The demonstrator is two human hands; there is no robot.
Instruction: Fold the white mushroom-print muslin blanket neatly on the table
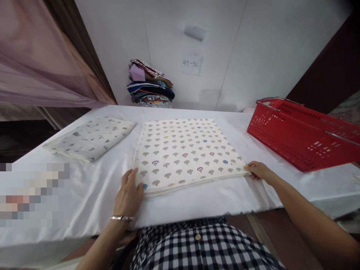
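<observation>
A white cloth with a mushroom print (182,157) lies folded in layers, flat on the table in front of me. My left hand (128,193), with a bracelet at the wrist, is closed on its near left corner, thumb by the front edge and fingers along the side. At the near right corner, my right hand (257,170) pinches the cloth between thumb and fingers. Left of it lies another folded white cloth with a small grey print (92,137), which neither hand touches.
A red perforated basket (298,135) with metal handles stands at the right. Stacked clothes (150,82) rise behind the table's far edge. Paper reading "45-50" (191,63) hangs on the wall. A sheer pink curtain (47,56) drapes at the left. White fabric covers the table (202,200).
</observation>
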